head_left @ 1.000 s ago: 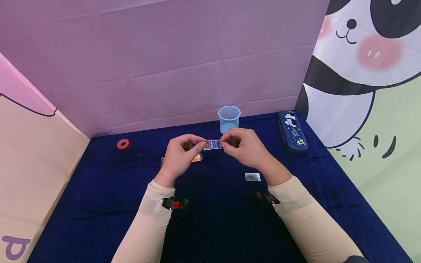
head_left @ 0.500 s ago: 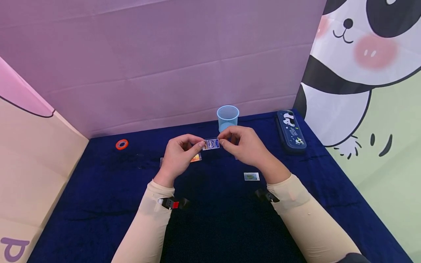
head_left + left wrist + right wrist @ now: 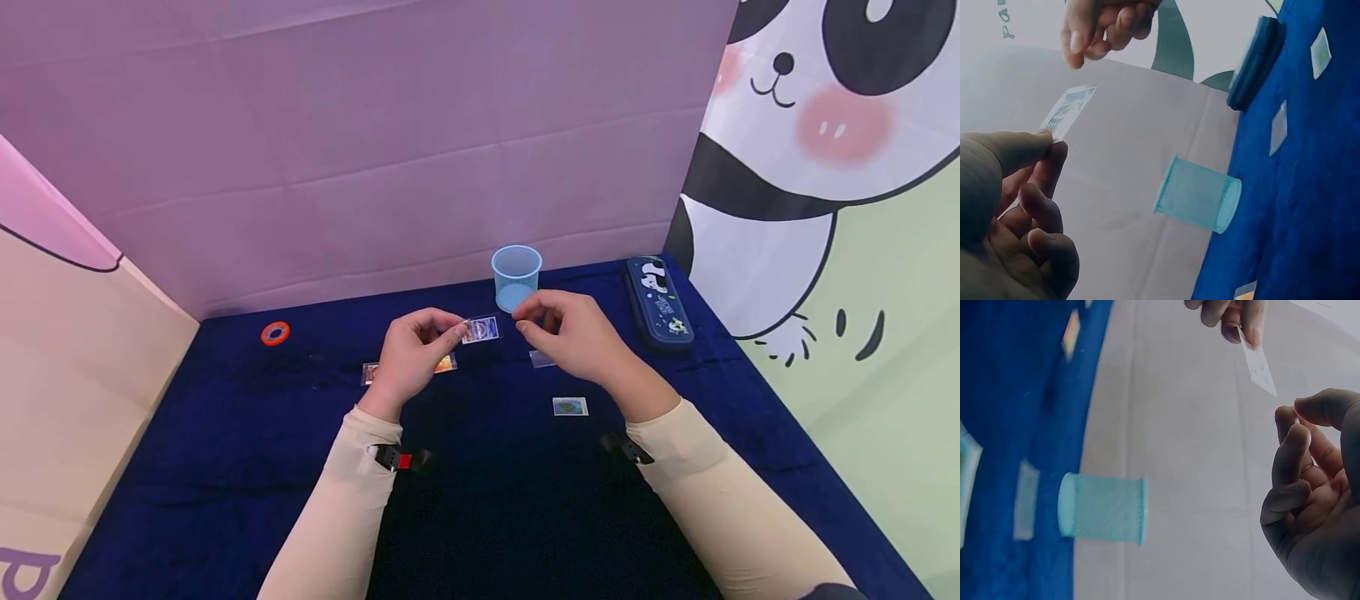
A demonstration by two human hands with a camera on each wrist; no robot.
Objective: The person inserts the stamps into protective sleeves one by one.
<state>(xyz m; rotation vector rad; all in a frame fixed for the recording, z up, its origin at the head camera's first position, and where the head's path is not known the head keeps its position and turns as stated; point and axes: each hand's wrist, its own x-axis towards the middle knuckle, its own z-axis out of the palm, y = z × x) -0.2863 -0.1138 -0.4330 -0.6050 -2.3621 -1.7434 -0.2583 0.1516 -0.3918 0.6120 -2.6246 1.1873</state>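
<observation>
My left hand [image 3: 408, 354] pinches one end of a small blue-and-white picture card in a clear sleeve [image 3: 481, 329] between thumb and forefinger, raised above the dark blue cloth. The card [image 3: 1069, 111] slants away from the fingertips in the left wrist view. My right hand [image 3: 573, 337] hovers just right of the card's free end, fingers loosely bent and thumb close to the forefinger. Nothing shows between those fingertips in the right wrist view, and a gap separates the hand [image 3: 1319, 487] from the card [image 3: 1257, 367].
Orange picture cards [image 3: 446, 363] lie partly behind my left hand. A clear sleeve [image 3: 541, 359] and a green-blue card [image 3: 570, 407] lie toward the right. Farther back stand a blue mesh cup [image 3: 517, 279] and a panda pencil case [image 3: 659, 302]; a red ring [image 3: 275, 333] sits left.
My right hand has let go of the card's right end and moved slightly right. The left hand still pinches the card. More of the clear sleeve on the cloth shows.
</observation>
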